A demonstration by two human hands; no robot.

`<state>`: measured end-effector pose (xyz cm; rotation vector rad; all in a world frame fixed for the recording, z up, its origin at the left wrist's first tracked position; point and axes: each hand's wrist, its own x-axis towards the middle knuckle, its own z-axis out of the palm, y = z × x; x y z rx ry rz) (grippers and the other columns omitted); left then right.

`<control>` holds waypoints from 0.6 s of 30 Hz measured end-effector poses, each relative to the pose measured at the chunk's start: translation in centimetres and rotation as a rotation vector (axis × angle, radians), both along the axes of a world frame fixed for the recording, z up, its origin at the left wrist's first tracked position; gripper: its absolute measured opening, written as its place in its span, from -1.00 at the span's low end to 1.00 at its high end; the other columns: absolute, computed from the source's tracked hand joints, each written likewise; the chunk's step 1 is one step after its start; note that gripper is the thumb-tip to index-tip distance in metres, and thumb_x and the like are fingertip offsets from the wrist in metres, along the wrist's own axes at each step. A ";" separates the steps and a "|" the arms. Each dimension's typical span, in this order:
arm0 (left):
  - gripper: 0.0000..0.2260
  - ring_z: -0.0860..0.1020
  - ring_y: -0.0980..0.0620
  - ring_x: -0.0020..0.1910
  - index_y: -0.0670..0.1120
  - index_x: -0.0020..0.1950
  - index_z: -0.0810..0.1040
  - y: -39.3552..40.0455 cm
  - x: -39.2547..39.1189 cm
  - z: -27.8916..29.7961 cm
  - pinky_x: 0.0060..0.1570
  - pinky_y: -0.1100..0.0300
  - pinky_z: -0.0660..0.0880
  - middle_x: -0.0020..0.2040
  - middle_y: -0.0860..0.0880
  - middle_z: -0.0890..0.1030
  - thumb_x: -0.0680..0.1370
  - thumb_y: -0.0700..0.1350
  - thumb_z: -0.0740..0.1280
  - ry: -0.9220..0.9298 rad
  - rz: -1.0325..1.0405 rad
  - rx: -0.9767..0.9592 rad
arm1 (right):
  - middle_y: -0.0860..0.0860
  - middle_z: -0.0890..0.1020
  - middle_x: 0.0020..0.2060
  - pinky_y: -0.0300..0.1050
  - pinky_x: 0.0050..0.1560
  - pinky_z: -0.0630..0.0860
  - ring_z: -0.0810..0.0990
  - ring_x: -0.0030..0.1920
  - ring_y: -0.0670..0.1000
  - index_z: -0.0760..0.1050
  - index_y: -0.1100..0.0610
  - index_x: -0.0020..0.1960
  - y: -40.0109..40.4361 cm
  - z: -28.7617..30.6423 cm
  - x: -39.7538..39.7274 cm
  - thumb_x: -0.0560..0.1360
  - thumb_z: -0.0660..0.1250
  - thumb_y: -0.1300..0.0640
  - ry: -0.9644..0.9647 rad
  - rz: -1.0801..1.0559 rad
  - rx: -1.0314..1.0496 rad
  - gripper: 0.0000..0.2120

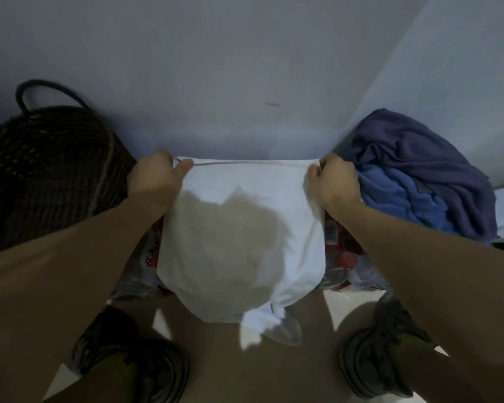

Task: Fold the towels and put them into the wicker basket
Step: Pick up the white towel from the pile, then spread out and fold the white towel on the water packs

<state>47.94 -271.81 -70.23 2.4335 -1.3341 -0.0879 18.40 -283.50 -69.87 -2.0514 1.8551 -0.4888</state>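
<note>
Left hand (153, 177) and right hand (333, 178): each is curled round a top corner of the white towel (242, 228), thumbs pinching the hem. The towel is held stretched between them against the wall (216, 68), hanging down in front of the person. Cloth is plain white with a thin seam along the top edge; the lower end is bunched and rumpled. A broad shadow is cast across its middle. Red-and-white packaging (335, 251) behind it is mostly hidden, print unreadable. The wicker basket (50, 175) stands at left, cut off by the frame edge, inside too dark to read. A purple towel (437, 167) is heaped over a blue towel (399, 202) at right. Shoes (373, 365) are blurred.
</note>
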 end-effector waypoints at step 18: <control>-0.84 0.49 -0.16 -0.10 -0.15 -0.05 0.48 11.7 -10.1 1.6 -0.04 0.00 0.42 -0.11 -0.13 0.49 0.51 -0.06 0.25 0.171 0.102 -0.383 | 0.11 0.38 0.05 -0.05 -0.25 0.37 0.49 -0.03 0.18 0.37 0.14 0.10 14.2 1.7 -1.2 0.50 0.27 0.11 -0.075 0.104 -0.180 -0.79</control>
